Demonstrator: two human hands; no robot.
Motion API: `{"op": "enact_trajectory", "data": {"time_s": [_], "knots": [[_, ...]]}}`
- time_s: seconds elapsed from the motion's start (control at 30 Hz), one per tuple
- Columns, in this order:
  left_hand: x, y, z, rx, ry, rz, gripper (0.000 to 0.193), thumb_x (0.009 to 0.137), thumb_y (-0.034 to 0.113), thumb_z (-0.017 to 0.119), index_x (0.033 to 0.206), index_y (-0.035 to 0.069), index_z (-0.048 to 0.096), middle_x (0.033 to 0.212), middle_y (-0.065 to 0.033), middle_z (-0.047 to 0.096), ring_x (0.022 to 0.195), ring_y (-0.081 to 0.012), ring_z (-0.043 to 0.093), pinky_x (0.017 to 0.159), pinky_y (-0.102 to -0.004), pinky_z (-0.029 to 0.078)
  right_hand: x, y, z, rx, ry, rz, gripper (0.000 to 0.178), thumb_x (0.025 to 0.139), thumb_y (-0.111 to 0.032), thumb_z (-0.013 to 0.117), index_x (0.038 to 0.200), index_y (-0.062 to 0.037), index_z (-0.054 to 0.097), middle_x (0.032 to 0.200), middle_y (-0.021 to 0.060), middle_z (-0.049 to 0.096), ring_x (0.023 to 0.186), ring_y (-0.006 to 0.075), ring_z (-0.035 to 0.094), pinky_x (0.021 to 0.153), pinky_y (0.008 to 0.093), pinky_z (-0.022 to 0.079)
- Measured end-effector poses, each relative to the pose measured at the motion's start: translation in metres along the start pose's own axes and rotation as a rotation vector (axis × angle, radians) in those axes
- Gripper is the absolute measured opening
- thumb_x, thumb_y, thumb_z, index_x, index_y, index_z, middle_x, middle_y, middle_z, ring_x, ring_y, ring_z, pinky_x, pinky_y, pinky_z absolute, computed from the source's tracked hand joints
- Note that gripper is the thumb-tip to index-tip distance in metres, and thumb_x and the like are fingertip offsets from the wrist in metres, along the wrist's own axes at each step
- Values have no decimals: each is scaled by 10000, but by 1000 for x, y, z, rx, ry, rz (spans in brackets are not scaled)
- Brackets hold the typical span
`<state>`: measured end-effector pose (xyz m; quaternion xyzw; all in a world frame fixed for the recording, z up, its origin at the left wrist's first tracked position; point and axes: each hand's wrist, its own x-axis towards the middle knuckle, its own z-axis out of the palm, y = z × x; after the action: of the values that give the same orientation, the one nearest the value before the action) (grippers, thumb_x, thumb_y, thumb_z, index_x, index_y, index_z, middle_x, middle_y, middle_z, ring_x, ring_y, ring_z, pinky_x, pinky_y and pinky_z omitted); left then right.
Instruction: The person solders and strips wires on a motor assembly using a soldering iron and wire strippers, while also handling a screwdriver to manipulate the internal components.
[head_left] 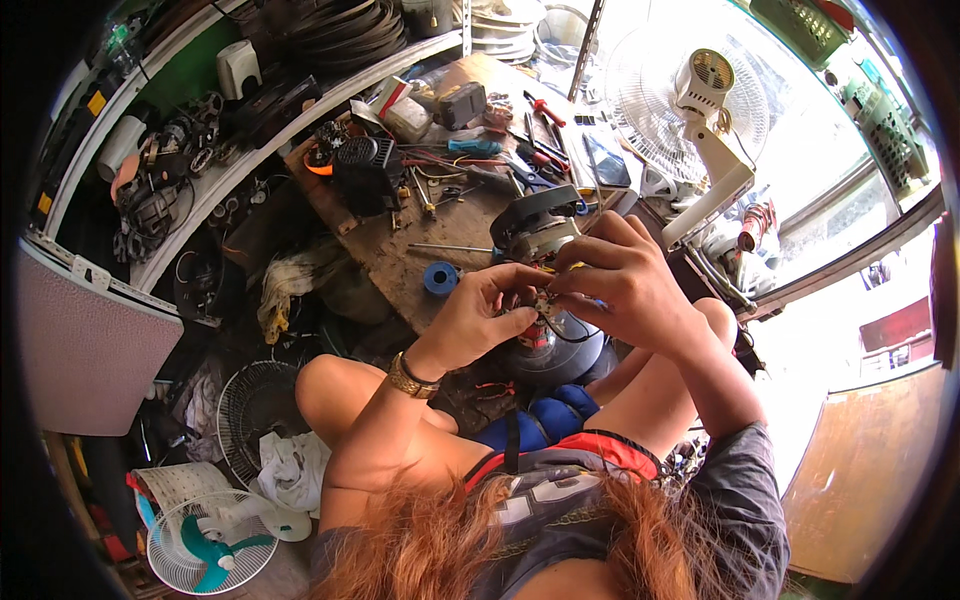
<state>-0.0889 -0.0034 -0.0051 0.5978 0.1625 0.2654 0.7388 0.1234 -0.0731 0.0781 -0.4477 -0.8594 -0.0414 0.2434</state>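
Observation:
Between my knees stands a grey, rounded fan body (565,358) with a red section and a motor-like metal part (545,240) above it. My left hand (490,312), a gold watch (411,378) on its wrist, pinches a small wired part (543,302) in front of the metal part. From the other side my right hand (622,280) closes its thumb and fingers at the same spot; what exactly they grip is hidden. A black wire (575,338) loops below my right fingers.
Just ahead is a wooden bench (385,255) bearing a blue spool (440,278), a black motor housing (364,170), scissors (535,175) and several screwdrivers. A white fan (708,82) stands at the far right; another with teal blades (210,548) lies at the lower left.

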Motion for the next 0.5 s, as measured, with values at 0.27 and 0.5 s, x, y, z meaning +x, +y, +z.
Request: {"op": "enact_trajectory", "data": {"time_s": [0.27, 0.5], "knots": [[3, -1, -6, -74, -114, 37, 385, 976, 83, 664, 1332, -21, 564, 982, 2, 628, 539, 21, 488, 403, -167, 343, 3, 1, -6, -56, -74, -100, 181, 663, -180, 827, 807, -144, 723, 1011, -34, 658, 938, 242, 551, 796, 381, 445], [-1, 4, -8, -73, -145, -61, 372, 972, 53, 654, 1327, -33, 587, 1005, 6, 622, 946, -43, 569, 855, -226, 505, 6, -4, -1, -111, -142, -151, 217, 611, -173, 797, 788, -124, 681, 947, -7, 584, 918, 239, 517, 770, 368, 435]]}}
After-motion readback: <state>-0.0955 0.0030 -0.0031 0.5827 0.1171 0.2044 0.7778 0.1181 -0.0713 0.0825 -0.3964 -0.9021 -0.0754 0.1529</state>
